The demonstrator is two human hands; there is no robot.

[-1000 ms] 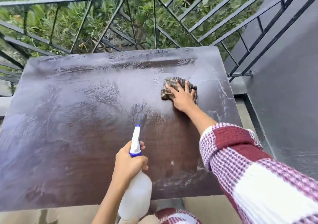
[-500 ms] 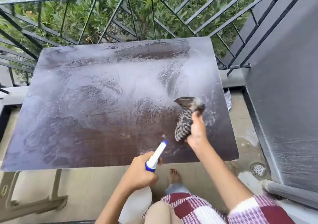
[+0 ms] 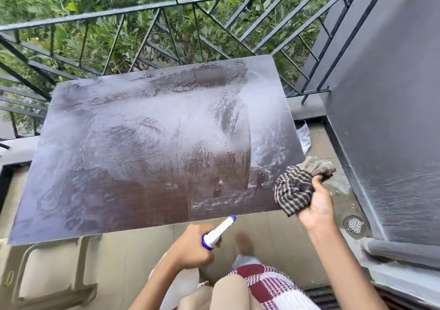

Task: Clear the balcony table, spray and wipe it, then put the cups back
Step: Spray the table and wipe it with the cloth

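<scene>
Table top point(image 3: 133, 166) wet, smeared w/ streaks, nothing on it. Right hand point(image 3: 316, 205) off the near-right corner, fist closed round bunched checked cloth point(image 3: 295, 190), cloth clear of the surface. Left hand point(image 3: 192, 247) just off near edge, wrapped round spray bottle point(image 3: 217, 232), nozzle pointing far-right at table. Railing point(image 3: 166, 7) beyond far edge. Cups not in view.

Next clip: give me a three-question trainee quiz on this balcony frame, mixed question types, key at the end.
1. True or false: the cloth is pressed flat on the table.
2. Which hand holds the spray bottle?
A. left hand
B. right hand
3. Fill in: the tabletop shows no ____ yet.

Key: 1 false, it is bunched in the right hand, lifted off the near right corner; 2 A; 3 cups.
</scene>
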